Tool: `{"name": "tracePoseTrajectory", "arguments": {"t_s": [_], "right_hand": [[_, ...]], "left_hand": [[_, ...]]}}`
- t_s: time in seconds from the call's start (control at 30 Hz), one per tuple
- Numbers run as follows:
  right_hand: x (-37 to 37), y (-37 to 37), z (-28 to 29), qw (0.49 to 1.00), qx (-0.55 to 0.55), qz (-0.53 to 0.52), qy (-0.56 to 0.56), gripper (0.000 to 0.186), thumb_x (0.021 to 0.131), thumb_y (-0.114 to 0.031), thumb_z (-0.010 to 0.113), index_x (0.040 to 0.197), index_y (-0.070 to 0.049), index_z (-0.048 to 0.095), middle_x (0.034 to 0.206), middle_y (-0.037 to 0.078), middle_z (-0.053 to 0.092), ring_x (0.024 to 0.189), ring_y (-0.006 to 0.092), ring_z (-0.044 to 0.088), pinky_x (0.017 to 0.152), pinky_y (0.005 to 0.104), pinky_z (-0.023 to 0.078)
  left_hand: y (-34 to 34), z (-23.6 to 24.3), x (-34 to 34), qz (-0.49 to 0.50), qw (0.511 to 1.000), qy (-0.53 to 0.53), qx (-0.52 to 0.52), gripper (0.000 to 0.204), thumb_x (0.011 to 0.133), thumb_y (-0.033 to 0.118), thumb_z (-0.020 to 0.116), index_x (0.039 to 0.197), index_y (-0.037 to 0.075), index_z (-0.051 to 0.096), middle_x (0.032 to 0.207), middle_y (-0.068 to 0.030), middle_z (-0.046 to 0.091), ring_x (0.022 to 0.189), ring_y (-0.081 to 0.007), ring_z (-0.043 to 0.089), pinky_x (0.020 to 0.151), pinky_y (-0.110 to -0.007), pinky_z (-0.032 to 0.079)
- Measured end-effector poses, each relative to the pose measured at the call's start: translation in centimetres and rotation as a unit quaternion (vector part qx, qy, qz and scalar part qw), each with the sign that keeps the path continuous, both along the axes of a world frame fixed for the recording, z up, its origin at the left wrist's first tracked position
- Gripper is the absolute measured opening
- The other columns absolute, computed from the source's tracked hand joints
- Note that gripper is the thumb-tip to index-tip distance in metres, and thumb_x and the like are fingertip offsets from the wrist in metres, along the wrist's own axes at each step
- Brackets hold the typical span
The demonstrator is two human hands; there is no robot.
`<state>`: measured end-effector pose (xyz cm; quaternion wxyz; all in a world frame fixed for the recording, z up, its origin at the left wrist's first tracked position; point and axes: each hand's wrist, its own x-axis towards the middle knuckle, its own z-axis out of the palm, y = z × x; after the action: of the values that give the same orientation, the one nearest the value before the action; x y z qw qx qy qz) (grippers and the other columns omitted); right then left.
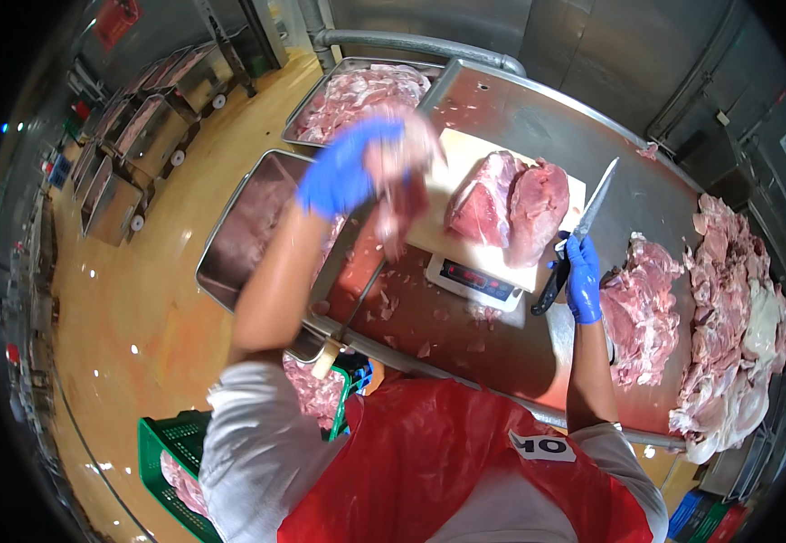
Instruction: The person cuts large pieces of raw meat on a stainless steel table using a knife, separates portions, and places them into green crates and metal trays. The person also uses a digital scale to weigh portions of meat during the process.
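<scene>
Blue-gloved, my left hand is closed on a piece of raw meat, which is smeared by motion and hangs left of the white cutting board. In my right hand, also gloved in blue, is a knife, its dark handle in the fingers and its blade pointing up and away. Two large chunks of raw meat lie side by side on the board. The board rests on a digital scale with a panel facing me.
Right of my right hand lie piles of raw meat on the steel table. A metal tub and a tray of trimmings stand left. Green crates holding meat sit low beside me. Wheeled metal carts stand farther left.
</scene>
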<state>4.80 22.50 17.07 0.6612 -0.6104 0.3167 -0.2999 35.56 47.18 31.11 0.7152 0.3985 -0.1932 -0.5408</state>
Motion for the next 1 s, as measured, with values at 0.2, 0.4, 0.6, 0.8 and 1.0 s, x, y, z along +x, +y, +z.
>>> {"name": "tracePoseTrajectory", "arguments": {"t_s": [0.2,0.4,0.6,0.8,1.0], "right_hand": [[2.4,-0.4,-0.6,0.995,-0.040,0.085,-0.018,0.032,0.101,-0.025,0.051,0.124,-0.004,0.056,0.088,-0.001,0.057,0.075,0.0074,0.052,0.066,0.0254,0.049],[-0.2,-2.3,-1.2,0.997,-0.077,0.005,-0.008,0.034,0.102,-0.026,0.051,0.123,0.000,0.056,0.084,0.000,0.058,0.074,0.0079,0.053,0.069,0.0249,0.048],[0.2,2.5,3.6,0.985,-0.133,0.014,0.105,0.025,0.102,-0.028,0.051,0.097,-0.003,0.052,0.068,0.002,0.056,0.056,0.0064,0.052,0.047,0.0244,0.042],[3.4,6.3,3.4,0.894,-0.352,0.137,0.239,0.018,0.096,-0.017,0.049,0.103,0.000,0.045,0.081,0.027,0.064,0.075,0.0445,0.064,0.067,0.0501,0.048],[10.1,5.5,6.4,0.844,-0.424,0.196,0.262,0.026,0.087,-0.012,0.053,0.101,0.010,0.049,0.084,0.035,0.062,0.082,0.0502,0.063,0.072,0.0550,0.049]], "left_hand": [[-4.0,0.9,16.4,0.441,0.767,-0.421,0.201,0.032,0.089,0.014,0.068,0.114,-0.003,0.058,0.107,-0.0109,0.063,0.086,-0.0156,0.063,0.071,-0.032,0.057],[-8.0,-9.0,2.8,0.107,0.817,-0.565,0.045,0.019,0.084,0.014,0.066,0.099,0.003,0.067,0.078,-0.0008,0.062,0.073,-0.0130,0.057,0.073,-0.029,0.049],[-9.1,-14.7,-7.9,0.294,0.622,-0.726,-0.027,0.050,0.073,0.011,0.075,0.118,0.003,0.055,0.100,-0.0169,0.053,0.095,-0.0340,0.054,0.084,-0.041,0.045],[-8.9,-13.7,-8.0,0.208,0.677,-0.705,0.030,0.051,0.069,0.012,0.076,0.115,0.004,0.053,0.099,-0.0169,0.050,0.097,-0.0358,0.052,0.086,-0.042,0.044],[-8.4,-14.8,-8.5,0.254,0.684,-0.683,0.010,0.046,0.069,0.013,0.076,0.108,0.005,0.053,0.096,-0.0161,0.054,0.093,-0.0364,0.054,0.082,-0.045,0.044]]}}
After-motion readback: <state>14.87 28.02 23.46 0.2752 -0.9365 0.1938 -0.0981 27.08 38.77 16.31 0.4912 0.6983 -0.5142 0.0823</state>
